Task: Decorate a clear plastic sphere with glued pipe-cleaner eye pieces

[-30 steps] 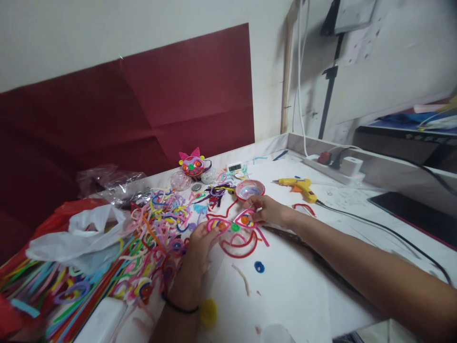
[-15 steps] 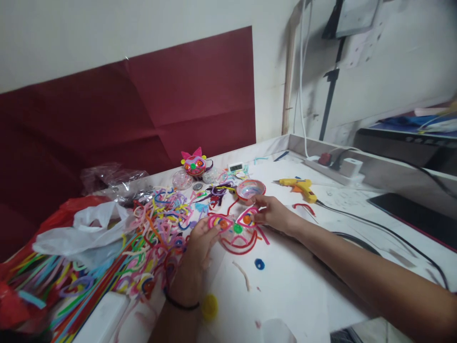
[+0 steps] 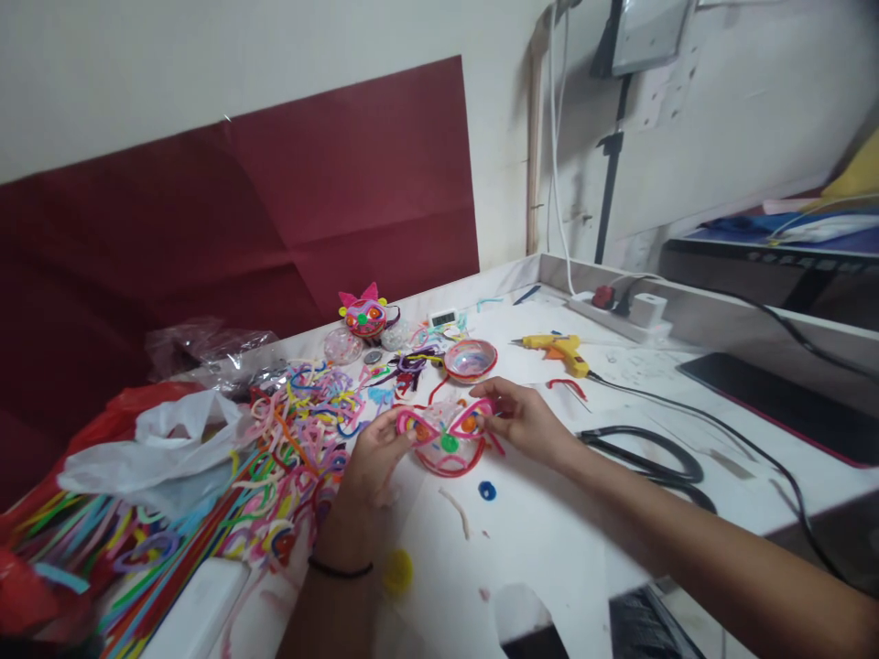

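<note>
Fingers of both hands are pinched onto one bright face piece point(image 3: 450, 443): the left hand point(image 3: 374, 462) grips its edge by one pink-outlined eye, and the right hand point(image 3: 526, 423) nips it by the other. So the piece sits right between the two sets of fingertips, green nose in the middle, a red curve below. From where I stand I can't tell whether its lower edge touches the paper.

Just beyond the right fingertips is a shallow bowl point(image 3: 471, 377) with a red rim. Past it, to the right of those fingers, lies a yellow glue gun point(image 3: 559, 351). Farther off, up beyond the left fingers, stands a small figure point(image 3: 365, 318) with pink pointed ears. Close to the left of the left fingers spreads a tangled heap of fuzzy strips point(image 3: 302, 430), with a white plastic bag point(image 3: 179, 430) farther left. Nearer the person than the fingertips lie a blue ring point(image 3: 487, 491) and a pale strip point(image 3: 456, 513).
</note>
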Demonstrator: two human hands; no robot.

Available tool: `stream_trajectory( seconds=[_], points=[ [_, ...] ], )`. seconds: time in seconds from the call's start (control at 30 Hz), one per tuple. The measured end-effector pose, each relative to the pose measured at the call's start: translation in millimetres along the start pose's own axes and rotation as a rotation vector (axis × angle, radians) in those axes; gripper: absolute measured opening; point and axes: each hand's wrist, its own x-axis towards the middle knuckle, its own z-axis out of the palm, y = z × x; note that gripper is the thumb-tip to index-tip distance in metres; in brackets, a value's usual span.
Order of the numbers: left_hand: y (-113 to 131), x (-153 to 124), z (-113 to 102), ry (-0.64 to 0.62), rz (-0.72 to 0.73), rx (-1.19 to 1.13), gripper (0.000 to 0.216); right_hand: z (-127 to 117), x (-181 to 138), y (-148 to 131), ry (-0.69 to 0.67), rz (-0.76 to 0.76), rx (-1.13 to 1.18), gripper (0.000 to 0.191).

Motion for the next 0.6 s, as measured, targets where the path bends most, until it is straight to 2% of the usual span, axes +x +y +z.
stream_trajectory(
  seconds=[0.2, 0.4, 0.6],
  points=[
    [3.6, -3.6, 3.9, -0.023, 0.044, 0.078, 0.042, 1.2, -7.1, 4.1, 0.017, -0.018, 0.032, 0.032],
    [4.0, -6.6, 4.9, -0.083, 0.092, 0.124, 0.052, 3.2, -7.7, 5.2, 0.023, -0.023, 0.032, 0.034],
    [1.4, -6.2, 6.1, -0.105, 0.174, 0.192, 0.023, 4.2, -6.5, 5.8, 0.029, -0.036, 0.04, 0.033]
  ],
)
